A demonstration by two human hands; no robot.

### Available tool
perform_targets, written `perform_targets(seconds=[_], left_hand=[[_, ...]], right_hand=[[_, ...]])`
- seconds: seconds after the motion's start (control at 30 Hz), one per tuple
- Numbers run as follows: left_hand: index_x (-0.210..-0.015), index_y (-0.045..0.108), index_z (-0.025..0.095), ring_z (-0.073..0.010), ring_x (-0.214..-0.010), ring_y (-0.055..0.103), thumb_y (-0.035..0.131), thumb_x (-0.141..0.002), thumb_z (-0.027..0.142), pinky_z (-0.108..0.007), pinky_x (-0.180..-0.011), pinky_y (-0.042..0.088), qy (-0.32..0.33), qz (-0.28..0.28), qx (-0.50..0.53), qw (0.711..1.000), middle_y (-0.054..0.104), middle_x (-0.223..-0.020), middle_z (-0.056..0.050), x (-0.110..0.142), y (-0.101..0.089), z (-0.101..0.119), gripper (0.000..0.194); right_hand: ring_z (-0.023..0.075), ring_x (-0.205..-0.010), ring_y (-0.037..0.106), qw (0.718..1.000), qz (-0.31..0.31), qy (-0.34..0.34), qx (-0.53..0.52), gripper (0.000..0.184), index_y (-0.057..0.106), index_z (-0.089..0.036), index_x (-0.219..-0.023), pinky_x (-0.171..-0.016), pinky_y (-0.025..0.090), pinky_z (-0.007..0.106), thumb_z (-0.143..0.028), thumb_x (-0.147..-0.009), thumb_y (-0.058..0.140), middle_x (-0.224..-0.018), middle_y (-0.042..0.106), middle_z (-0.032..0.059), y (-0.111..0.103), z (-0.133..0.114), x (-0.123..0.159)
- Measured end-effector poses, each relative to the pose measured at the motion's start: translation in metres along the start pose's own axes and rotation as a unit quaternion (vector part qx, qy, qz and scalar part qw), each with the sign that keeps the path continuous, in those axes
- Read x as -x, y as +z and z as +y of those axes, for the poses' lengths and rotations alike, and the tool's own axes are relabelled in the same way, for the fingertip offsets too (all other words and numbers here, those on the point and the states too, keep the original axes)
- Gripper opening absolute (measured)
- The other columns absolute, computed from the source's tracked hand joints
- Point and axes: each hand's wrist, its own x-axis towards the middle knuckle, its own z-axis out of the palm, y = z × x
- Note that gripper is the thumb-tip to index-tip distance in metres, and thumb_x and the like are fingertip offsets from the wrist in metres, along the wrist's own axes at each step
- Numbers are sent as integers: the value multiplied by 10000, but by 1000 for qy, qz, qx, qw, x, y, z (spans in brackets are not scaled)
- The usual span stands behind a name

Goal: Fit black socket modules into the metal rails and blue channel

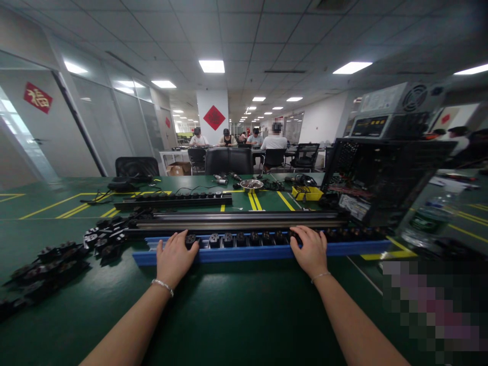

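Note:
A long blue channel rail (244, 254) lies across the table in front of me. A row of black socket modules (254, 238) sits along it. My left hand (175, 256) is on the rail's left part, its fingers curled over it and its thumb beside a black module (190, 241) near that end. My right hand (310, 249) holds the rail right of its middle, fingers bent over the far side and thumb near the row. More black modules continue to the right of that hand. The fingertips of both hands are partly hidden.
Loose black modules (57, 259) are heaped at the left. Behind the blue rail lie dark rails (240, 217) and another filled strip (175, 201). Farther back stand a metal bowl (251, 185) and a yellow tray (307, 193). A computer case (385, 173) and a bottle (429, 218) stand right.

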Motion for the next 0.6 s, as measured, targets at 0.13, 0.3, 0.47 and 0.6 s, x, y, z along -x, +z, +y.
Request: perform_targets(seconds=[0.13,0.3,0.47,0.6], left_hand=[[-1190,530,169,-254,-1216,428,393,-801,440,-509,-1057,179,-1,0,5,1000,563,-1245,-116,0,-1,0,494],[-1184,540,174,-264,-1219,422,402,-799,472,-517,-1054,174,-1,8,5,1000,567,-1240,-119,0,-1,1,506],[-1149,566,189,-263,-1223,418,390,-808,463,-523,-1052,180,4,7,0,1000,556,-1259,-95,0,-1,2,472],[-1148,569,195,-259,-1218,424,390,-811,450,-508,-1053,192,13,14,-6,1000,560,-1257,-85,1,-1,1,459]], right_hand=[[226,-1030,516,1000,1,0,-3,289,610,-261,-1022,-1024,186,502,-320,-791,447,-1088,606,45,0,0,0],[222,-1018,519,1000,-4,3,0,295,611,-260,-1024,-1017,199,502,-313,-788,443,-1073,614,40,-2,-2,0],[223,-1021,516,1000,-9,2,-4,292,606,-260,-1020,-1014,191,499,-322,-794,433,-1063,621,41,-2,-2,-1],[219,-1010,519,1000,-3,1,-1,291,610,-256,-1015,-1012,196,484,-308,-790,433,-1055,627,38,-2,-3,0]])
